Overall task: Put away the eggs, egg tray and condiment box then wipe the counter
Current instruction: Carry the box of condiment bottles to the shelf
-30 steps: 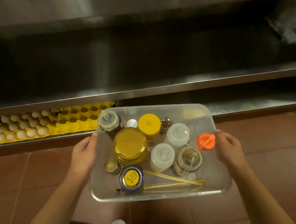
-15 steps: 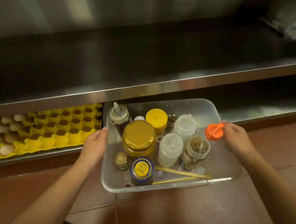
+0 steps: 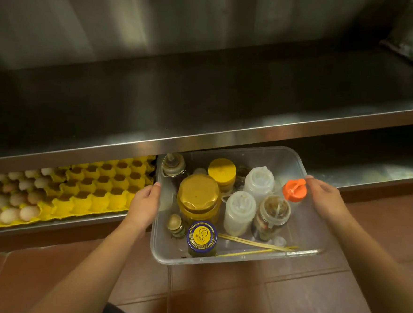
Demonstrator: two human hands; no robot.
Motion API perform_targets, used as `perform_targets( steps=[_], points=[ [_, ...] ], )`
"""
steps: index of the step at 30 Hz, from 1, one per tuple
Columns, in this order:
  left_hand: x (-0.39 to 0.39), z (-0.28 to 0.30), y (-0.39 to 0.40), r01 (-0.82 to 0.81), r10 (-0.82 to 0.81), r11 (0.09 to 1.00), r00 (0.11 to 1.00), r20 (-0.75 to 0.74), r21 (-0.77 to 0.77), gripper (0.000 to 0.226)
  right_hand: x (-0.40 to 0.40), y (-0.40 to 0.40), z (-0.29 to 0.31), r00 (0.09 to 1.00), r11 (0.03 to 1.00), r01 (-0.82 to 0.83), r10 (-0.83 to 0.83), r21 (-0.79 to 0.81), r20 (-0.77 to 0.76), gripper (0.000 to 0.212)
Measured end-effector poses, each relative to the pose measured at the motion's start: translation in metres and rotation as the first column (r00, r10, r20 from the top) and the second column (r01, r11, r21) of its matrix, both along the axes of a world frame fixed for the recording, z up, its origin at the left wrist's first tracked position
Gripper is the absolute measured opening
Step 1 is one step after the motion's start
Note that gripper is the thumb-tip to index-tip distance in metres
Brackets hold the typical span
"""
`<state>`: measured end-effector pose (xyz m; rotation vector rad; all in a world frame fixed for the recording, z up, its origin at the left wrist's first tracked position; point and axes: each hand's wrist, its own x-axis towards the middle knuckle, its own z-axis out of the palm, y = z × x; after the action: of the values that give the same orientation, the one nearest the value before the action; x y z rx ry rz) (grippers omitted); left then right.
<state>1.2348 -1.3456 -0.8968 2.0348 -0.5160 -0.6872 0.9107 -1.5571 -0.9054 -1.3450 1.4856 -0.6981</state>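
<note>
Both hands on the condiment box [image 3: 313, 227], one per short side. My left hand [image 3: 143, 207] grips the left wall, fingers curled over its rim; my right hand [image 3: 324, 201] grips the right wall near the far corner, thumb by the orange cap [image 3: 294, 189].

The box's near half hangs out over the tiled floor [image 3: 239, 298]; its far edge sits just under the front lip of the tabletop [image 3: 226, 139], entering the lower shelf [image 3: 370, 172].

To do it well, as I judge: keep the box level, push straight in, low enough to clear that lip. The tall gold-lid jar [image 3: 199, 197] and squeeze bottles [image 3: 239, 212] stand loose and could tip; loose skewers [image 3: 255, 244] lie along the near wall.

Left of the box, just beside my left knuckles, the yellow egg tray [image 3: 95, 187] already lies on the shelf, eggs [image 3: 9, 196] at its left end. It crowds the box's left corner, so I should steer slightly right.

Far right on the tabletop: something crumpled, too blurred to name.
</note>
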Motion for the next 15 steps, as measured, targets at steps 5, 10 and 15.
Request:
perform_targets(
  steps=[5,10,15],
  points=[
    [0.001,0.003,-0.001,-0.096,0.095,0.995,0.987,-0.131,-0.005,0.035,0.009,-0.002,0.005,0.998,0.999,0.024,-0.026,-0.035,-0.063,0.034],
    [0.005,0.006,0.011,-0.059,0.083,0.992,0.968,-0.235,0.11,0.045,0.013,-0.003,0.007,0.99,0.998,0.045,-0.05,-0.037,-0.133,0.056],
    [0.002,0.007,0.041,0.114,-0.04,0.921,0.979,-0.202,0.373,0.058,0.014,-0.001,0.011,0.99,0.998,0.05,-0.054,-0.033,-0.13,0.059]
  ],
)
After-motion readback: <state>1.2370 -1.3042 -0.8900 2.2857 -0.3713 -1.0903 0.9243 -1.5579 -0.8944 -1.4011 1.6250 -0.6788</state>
